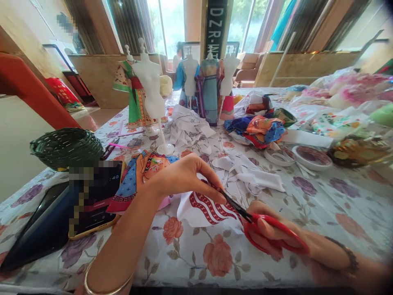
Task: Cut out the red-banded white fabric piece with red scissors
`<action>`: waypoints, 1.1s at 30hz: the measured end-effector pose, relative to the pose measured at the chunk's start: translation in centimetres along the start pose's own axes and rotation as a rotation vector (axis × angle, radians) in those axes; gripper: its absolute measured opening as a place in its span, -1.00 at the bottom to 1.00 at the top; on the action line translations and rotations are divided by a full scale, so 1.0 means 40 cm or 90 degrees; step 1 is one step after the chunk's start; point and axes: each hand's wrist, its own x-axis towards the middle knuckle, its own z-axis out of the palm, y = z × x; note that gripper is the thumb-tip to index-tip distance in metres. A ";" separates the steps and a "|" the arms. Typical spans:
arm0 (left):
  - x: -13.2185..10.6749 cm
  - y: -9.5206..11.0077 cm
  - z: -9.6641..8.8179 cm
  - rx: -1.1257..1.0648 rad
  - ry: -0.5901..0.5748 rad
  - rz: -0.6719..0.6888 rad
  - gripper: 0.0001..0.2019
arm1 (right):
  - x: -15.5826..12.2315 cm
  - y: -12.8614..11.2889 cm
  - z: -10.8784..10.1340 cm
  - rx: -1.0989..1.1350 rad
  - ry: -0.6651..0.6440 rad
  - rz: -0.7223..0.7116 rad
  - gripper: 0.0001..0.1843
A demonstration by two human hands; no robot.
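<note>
My right hand (270,233) grips a pair of scissors (276,235) by its red loop handles. The dark blades point up and left, along the edge of a white piece printed with wavy red patterned bands (211,209); whether it is cloth or paper I cannot tell. Over that piece arches my left hand (184,174), thumb and forefinger pinched at its edge close to the blade tips. The fingertips partly hide the pinched spot. Left of the hand lies a colourful blue and orange printed cloth garment (130,180). White offcuts (248,174) are scattered just beyond the scissors.
A phone (98,200) and a dark flat case (39,221) lie at left, below a green woven basket (67,147). Small white dress forms (150,86), some clothed, stand behind. Tape rolls (311,157) and bundled printed cloth (258,129) lie at right on the flowered tablecloth (184,266).
</note>
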 end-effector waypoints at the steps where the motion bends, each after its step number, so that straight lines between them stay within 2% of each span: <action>1: 0.001 -0.002 -0.002 -0.004 -0.004 0.007 -0.87 | 0.003 -0.004 0.002 0.004 -0.014 -0.015 -0.48; 3: 0.004 -0.008 -0.004 -0.017 0.003 0.020 -0.86 | 0.011 -0.013 0.008 0.023 -0.040 -0.052 -0.47; 5: 0.007 -0.015 -0.005 -0.043 0.041 0.026 -0.85 | 0.023 -0.026 0.018 0.045 -0.046 -0.103 -0.47; 8: 0.014 -0.025 -0.003 -0.116 0.093 0.047 -0.82 | 0.045 -0.051 0.032 0.071 0.031 -0.214 -0.49; 10: 0.021 -0.032 0.000 -0.147 0.100 0.071 -0.79 | 0.056 -0.066 0.033 0.077 0.163 -0.291 -0.50; 12: 0.027 -0.038 0.002 -0.157 0.098 0.092 -0.77 | 0.062 -0.078 0.026 0.053 0.300 -0.346 -0.60; 15: 0.035 -0.045 0.008 -0.170 0.067 0.117 -0.77 | 0.064 -0.088 0.007 0.017 0.504 -0.325 -0.76; 17: 0.038 -0.047 0.015 -0.171 0.039 0.138 -0.77 | 0.066 -0.092 -0.004 -0.011 0.561 -0.277 -0.80; 19: 0.040 -0.046 0.024 -0.161 0.024 0.163 -0.77 | 0.068 -0.096 -0.009 -0.021 0.557 -0.222 -0.77; 22: 0.044 -0.044 0.040 -0.148 0.023 0.201 -0.78 | 0.070 -0.100 -0.005 -0.018 0.507 -0.166 -0.73; 25: 0.050 -0.047 0.055 -0.138 0.015 0.224 -0.80 | 0.068 -0.102 0.008 -0.024 0.447 -0.147 -0.72; 29: 0.063 -0.057 0.072 -0.128 -0.014 0.237 -0.77 | 0.065 -0.096 0.009 -0.027 0.434 -0.110 -0.73; 33: 0.069 -0.059 0.082 -0.072 0.023 0.264 -0.76 | 0.058 -0.084 -0.007 -0.051 0.418 -0.117 -0.70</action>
